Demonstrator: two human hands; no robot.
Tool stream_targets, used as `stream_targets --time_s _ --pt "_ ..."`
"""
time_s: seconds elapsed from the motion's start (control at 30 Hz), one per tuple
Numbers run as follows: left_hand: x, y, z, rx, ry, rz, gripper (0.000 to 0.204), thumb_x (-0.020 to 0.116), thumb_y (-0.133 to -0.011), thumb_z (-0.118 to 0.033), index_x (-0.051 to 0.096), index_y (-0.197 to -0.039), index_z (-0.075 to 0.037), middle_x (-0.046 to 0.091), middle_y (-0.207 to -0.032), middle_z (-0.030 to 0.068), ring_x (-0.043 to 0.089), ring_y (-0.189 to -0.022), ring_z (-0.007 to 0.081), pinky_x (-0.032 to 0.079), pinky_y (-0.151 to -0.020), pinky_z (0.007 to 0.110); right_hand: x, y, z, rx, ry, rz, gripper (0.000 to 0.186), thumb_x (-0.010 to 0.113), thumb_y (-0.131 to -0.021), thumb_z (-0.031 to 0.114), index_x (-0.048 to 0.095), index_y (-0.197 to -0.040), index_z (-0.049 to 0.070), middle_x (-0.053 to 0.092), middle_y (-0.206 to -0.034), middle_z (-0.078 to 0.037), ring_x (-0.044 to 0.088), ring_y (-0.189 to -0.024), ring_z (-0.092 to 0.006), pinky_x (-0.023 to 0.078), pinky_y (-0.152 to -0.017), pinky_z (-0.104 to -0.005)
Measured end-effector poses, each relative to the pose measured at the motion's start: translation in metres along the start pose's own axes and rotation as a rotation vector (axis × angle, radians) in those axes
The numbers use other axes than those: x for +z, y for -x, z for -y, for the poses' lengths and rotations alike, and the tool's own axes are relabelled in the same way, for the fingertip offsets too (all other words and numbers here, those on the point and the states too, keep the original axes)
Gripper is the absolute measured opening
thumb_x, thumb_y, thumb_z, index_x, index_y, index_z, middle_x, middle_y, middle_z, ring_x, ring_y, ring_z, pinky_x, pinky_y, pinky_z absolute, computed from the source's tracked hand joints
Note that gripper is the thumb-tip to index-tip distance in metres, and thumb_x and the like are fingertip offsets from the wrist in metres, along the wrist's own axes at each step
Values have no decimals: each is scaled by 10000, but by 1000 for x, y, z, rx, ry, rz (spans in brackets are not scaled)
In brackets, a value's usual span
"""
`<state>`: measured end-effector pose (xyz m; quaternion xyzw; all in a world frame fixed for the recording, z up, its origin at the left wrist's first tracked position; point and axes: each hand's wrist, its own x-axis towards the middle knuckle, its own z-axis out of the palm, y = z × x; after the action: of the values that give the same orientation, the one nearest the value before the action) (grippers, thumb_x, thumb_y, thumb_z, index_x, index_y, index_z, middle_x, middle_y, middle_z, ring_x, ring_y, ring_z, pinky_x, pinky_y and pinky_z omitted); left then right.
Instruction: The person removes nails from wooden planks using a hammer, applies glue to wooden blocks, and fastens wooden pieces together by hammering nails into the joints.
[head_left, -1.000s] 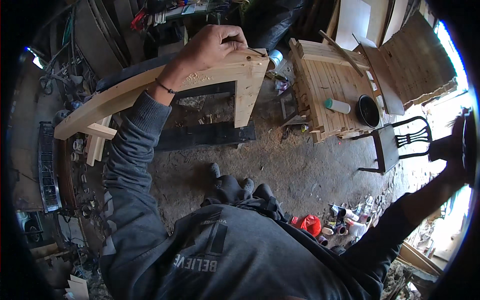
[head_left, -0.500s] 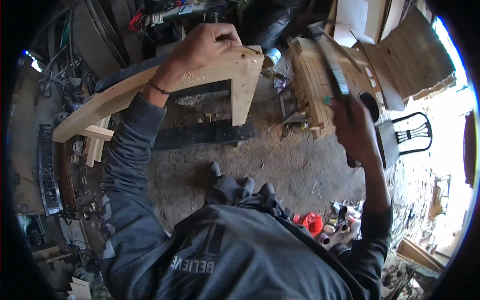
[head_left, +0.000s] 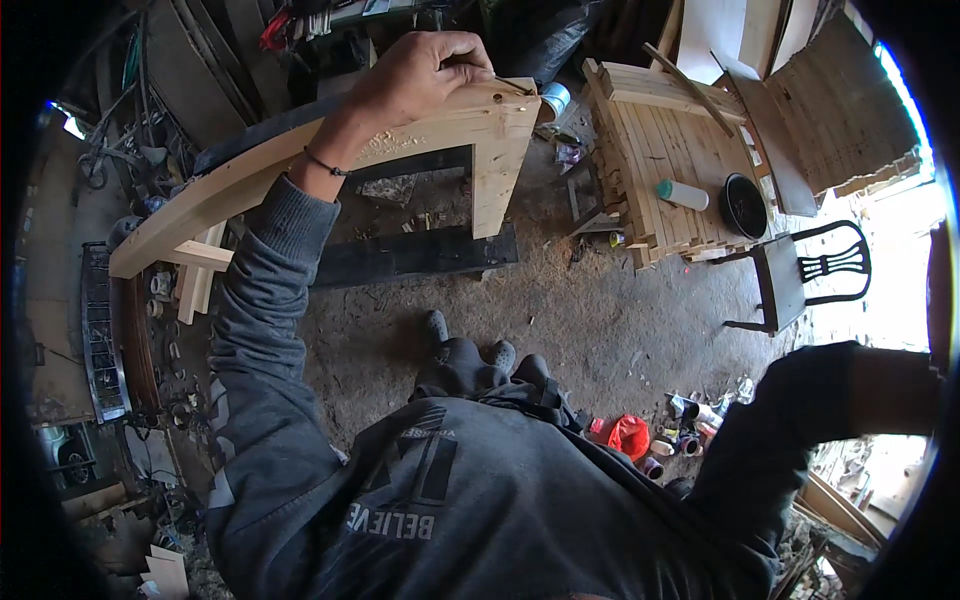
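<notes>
My left hand (head_left: 415, 80) is closed in a pinch on a thin dark nail (head_left: 514, 86), which lies at a slant over the end of a pale wooden frame (head_left: 225, 200). The side of this hand rests close to the top of the frame. Near its corner, dark holes and small light spots mark the wood, and pale shavings (head_left: 390, 145) are scattered by my wrist. My right forearm (head_left: 895, 390) reaches out past the right edge of the picture; the hand itself and anything in it are outside the view.
A dark beam (head_left: 420, 258) runs under the frame. To the right, a stack of pale boards (head_left: 640, 160) carries a white bottle (head_left: 683, 194) and a black bowl (head_left: 724, 202). A chair (head_left: 778, 282) stands beside it. Cans and a red bag (head_left: 629, 437) lie on the floor.
My right hand, which held up a hammer over the board stack, has swung right and out of the picture. My left hand keeps its pinch on the nail, and the view has shifted slightly.
</notes>
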<state>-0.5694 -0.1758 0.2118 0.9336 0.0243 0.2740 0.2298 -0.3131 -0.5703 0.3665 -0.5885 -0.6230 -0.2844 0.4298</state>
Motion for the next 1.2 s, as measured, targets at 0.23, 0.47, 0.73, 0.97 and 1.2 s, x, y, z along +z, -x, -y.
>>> stream_targets --time_s 0.23,0.47,0.73,0.97,1.2 --pt "-4 12 8 -46 -11 -33 141 657 -981 -140 644 -1004 -1 685 -891 41 636 -856 113 524 -815 284 155 90 29 668 -170 789 265 580 -1028 287 570 -1048 22 587 -682 -48 595 -628 -212 489 -600 -391" --pt "2 2 9 -214 169 -259 201 549 -1057 -206 606 -1077 -14 633 -814 27 667 -797 99 599 -711 273 63 7 -16 601 -884 205 303 466 -1072 372 596 -1056 98 528 -706 43 470 -516 -30 348 -423 -223" --pt "-4 19 17 -345 -17 -517 202 552 -1052 -203 608 -1060 -8 651 -764 46 671 -720 102 591 -677 277 174 69 32 446 -177 821 247 566 -1013 249 538 -1006 3 599 -716 -150 601 -617 -296 470 -588 -447" --pt "-2 8 17 -301 -68 -496 155 570 -1037 -149 600 -1024 3 669 -771 59 678 -706 112 589 -668 280 149 33 54 732 -444 377 223 559 -1031 221 549 -1109 12 554 -668 -34 539 -558 -140 430 -508 -335" --pt "-7 11 -12 -295 -58 -399 115 622 -1000 -125 603 -1002 -12 658 -769 56 641 -690 104 520 -652 274 183 51 34 637 -81 876 283 628 -999 246 569 -1128 1 614 -723 -137 598 -619 -231 465 -603 -371"
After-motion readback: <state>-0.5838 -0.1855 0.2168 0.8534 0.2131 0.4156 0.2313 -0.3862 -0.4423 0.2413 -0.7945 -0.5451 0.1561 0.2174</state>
